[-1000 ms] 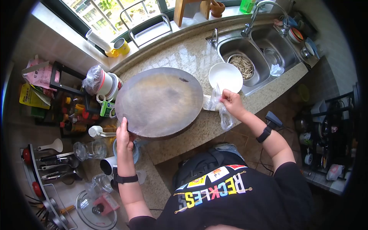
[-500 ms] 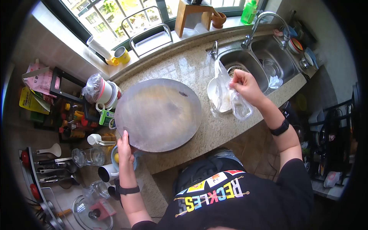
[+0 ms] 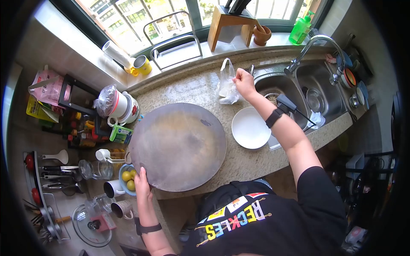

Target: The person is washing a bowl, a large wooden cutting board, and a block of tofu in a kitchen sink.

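A large round chopping board, grey-brown with a dark mark near its right edge, covers much of the counter's left part. My left hand grips its lower-left rim, thumb on top and fingers hidden beneath. Farther back, my right hand is closed on a clear plastic bag with something whitish inside that I cannot make out. The bag hangs at the rear of the counter, left of the sink. In front of it sits a white bowl, between the board and the sink.
On the right is a double sink with a curved faucet. A basket of yellow-green fruit, mugs and a glass lid stand left. Along the windowsill are a knife block, a mortar and a green soap bottle.
My right hand has carried the plastic bag away from over the white bowl toward the back of the counter, uncovering the bowl. My left hand stays on the board's rim. The view has shifted slightly.
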`<state>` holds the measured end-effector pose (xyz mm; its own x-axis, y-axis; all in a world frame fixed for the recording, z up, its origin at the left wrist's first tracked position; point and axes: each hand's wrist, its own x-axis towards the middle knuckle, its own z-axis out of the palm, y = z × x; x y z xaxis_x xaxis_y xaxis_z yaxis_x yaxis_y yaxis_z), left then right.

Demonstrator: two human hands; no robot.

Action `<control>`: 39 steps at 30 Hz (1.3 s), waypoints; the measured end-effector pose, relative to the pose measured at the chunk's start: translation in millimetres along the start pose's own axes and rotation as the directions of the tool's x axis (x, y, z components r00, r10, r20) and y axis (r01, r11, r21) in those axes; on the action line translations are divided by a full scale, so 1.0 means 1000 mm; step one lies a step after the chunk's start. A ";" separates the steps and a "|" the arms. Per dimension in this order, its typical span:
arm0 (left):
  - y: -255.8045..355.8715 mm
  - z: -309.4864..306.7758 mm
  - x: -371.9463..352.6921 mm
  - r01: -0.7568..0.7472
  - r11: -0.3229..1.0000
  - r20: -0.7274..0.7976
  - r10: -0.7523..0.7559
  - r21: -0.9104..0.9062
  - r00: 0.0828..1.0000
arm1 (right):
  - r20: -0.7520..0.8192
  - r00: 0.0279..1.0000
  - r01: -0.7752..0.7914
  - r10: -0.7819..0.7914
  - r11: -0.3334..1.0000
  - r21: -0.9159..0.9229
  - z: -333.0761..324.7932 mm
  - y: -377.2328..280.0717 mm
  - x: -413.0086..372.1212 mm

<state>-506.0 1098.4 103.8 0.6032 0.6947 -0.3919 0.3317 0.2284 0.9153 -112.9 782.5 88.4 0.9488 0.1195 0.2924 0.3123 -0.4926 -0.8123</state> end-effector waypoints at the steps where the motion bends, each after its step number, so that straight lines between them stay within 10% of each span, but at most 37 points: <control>1: -0.003 -0.001 -0.001 0.004 1.000 -0.007 -0.004 0.026 1.000 | -0.005 1.000 0.004 -0.005 1.000 -0.020 0.006 0.008 0.004; 11: -0.004 0.019 -0.034 0.030 0.998 -0.045 -0.032 -0.061 0.998 | 0.192 0.975 -0.145 0.115 0.978 0.149 -0.005 0.035 0.014; 16: -0.009 0.025 -0.045 0.072 0.995 -0.082 -0.077 -0.064 0.994 | 0.077 0.918 0.396 -0.389 0.898 -0.191 -0.063 -0.011 -0.033; 18: -0.015 0.027 -0.049 0.055 0.997 -0.099 -0.060 -0.051 0.993 | 0.372 0.925 0.064 -0.083 0.996 0.062 -0.079 -0.023 -0.060; 22: -0.011 0.037 -0.061 0.059 0.993 -0.079 -0.067 -0.099 0.995 | 0.884 0.364 -0.533 0.294 0.844 -0.061 -0.057 0.005 -0.144; 24: -0.008 0.041 -0.065 0.069 0.991 -0.088 -0.079 -0.117 0.993 | 0.929 0.048 -0.880 0.366 0.455 -0.134 -0.055 -0.008 -0.174; 25: -0.012 0.040 -0.063 0.072 0.988 -0.074 -0.083 -0.136 0.994 | 0.932 0.043 -0.877 0.360 0.460 -0.137 -0.049 -0.015 -0.174; 27: -0.009 0.042 -0.070 0.077 0.986 -0.068 -0.087 -0.149 0.994 | 0.956 0.060 -0.995 0.286 -0.063 0.081 -0.037 -0.028 -0.177; 28: 0.000 0.050 -0.077 0.115 0.972 -0.047 -0.128 -0.207 0.991 | 0.959 0.059 -0.995 0.278 -0.062 0.079 -0.026 -0.027 -0.184; 30: 0.005 0.055 -0.081 0.146 0.953 -0.026 -0.158 -0.267 0.987 | 0.878 0.372 -0.918 0.302 -0.018 0.396 -0.004 -0.021 -0.198; 39: -0.015 0.055 -0.125 0.169 0.934 0.019 -0.172 -0.316 0.985 | 0.922 0.247 -0.958 0.298 -0.070 0.279 -0.036 -0.027 -0.176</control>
<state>-546.3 970.4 134.4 0.5509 0.6320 -0.5451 0.1828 0.5460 0.8176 -290.3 744.3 77.2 0.3709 0.6777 -0.6349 -0.9174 0.1612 -0.3639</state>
